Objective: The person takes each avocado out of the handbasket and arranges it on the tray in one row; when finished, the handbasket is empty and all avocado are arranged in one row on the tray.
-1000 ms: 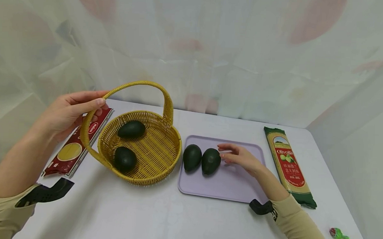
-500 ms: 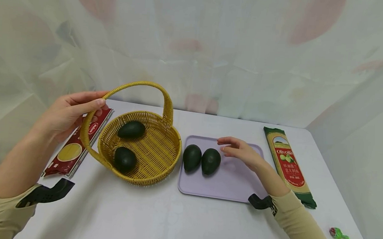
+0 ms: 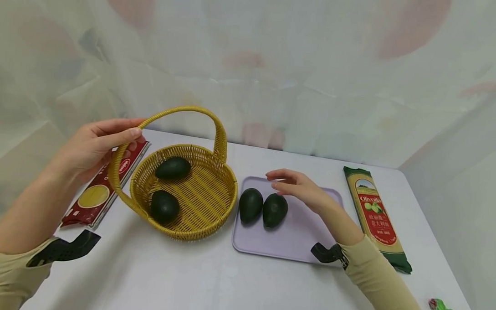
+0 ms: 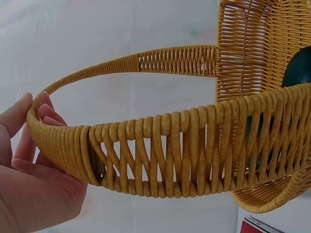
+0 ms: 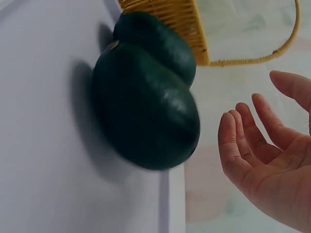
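Observation:
My left hand point(image 3: 94, 145) holds the arched handle of a yellow wicker basket point(image 3: 205, 203), thumb and fingers around its left part, as the left wrist view point(image 4: 43, 179) also shows. Inside the basket lie two dark green avocados, one at the back point(image 3: 173, 168) and one in front point(image 3: 164, 207). Two more avocados rest side by side on a lilac tray point(image 3: 298, 239): a left one point(image 3: 250, 206) and a right one point(image 3: 275, 211). Above the right avocado hovers my right hand point(image 3: 300, 188), fingers loosely bent and holding nothing. In the right wrist view, a gap separates the fingers from the nearer avocado point(image 5: 146, 107).
A red pasta packet point(image 3: 94, 200) lies behind and left of the basket. To the tray's right is a green and gold pasta packet point(image 3: 377, 214). A lollipop point(image 3: 441, 306) sits near the right table edge. A pale patterned curtain point(image 3: 250, 82) hangs behind the table.
My right hand has risen and shifted left, from beside the right avocado to above it. My left hand keeps its hold on the basket handle; the avocados stay in place.

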Available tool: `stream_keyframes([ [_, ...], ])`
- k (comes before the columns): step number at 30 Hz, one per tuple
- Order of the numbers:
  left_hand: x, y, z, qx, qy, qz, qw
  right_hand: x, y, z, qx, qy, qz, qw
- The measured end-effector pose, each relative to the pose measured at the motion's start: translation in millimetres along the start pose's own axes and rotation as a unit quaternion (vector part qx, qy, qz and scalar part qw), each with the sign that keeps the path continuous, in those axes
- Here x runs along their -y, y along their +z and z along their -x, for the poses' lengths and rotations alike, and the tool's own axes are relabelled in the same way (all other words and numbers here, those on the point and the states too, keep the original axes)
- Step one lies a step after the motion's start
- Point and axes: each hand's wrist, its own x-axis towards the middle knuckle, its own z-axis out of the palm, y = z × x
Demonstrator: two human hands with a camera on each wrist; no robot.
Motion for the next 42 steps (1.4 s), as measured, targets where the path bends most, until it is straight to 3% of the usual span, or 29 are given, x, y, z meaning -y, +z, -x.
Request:
stream_keyframes([
  [27,-3.3,1.6,2.3,-0.005,-0.004,-0.017,0.9998,50.7,78.2,-71.2,0.125,-0.04,0.024,0.991],
  [42,-0.9,1.5,1.3,-0.002,0.001,-0.008,1.0,73.3,119.3,-112.0,0.178,-0.026,0.034,0.983],
])
